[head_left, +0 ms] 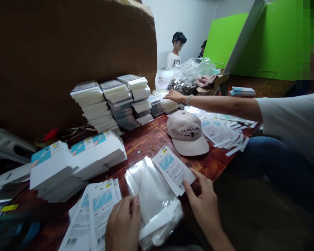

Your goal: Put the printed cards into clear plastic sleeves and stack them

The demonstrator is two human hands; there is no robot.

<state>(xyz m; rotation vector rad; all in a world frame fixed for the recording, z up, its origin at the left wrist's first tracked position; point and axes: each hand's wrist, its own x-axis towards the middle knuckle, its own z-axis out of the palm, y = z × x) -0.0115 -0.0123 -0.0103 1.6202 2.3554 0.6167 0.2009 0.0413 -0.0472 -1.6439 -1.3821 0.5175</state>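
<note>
My left hand (pixel 123 226) rests with curled fingers on the near-left edge of a stack of clear plastic sleeves (pixel 153 195) lying on the wooden table (pixel 143 139). My right hand (pixel 204 202) has its fingers spread and touches the near corner of a white printed card (pixel 172 169) that lies on top of the sleeves. A pile of similar cards (pixel 94 212) sits just left of my left hand.
Stacks of white packets (pixel 68 164) lie at left, taller stacks (pixel 112 101) stand against a big cardboard sheet (pixel 68 52). A beige cap (pixel 187 134) sits mid-table. A co-worker's arm (pixel 214 104) reaches in from the right over loose cards (pixel 222 130). Other people sit beyond.
</note>
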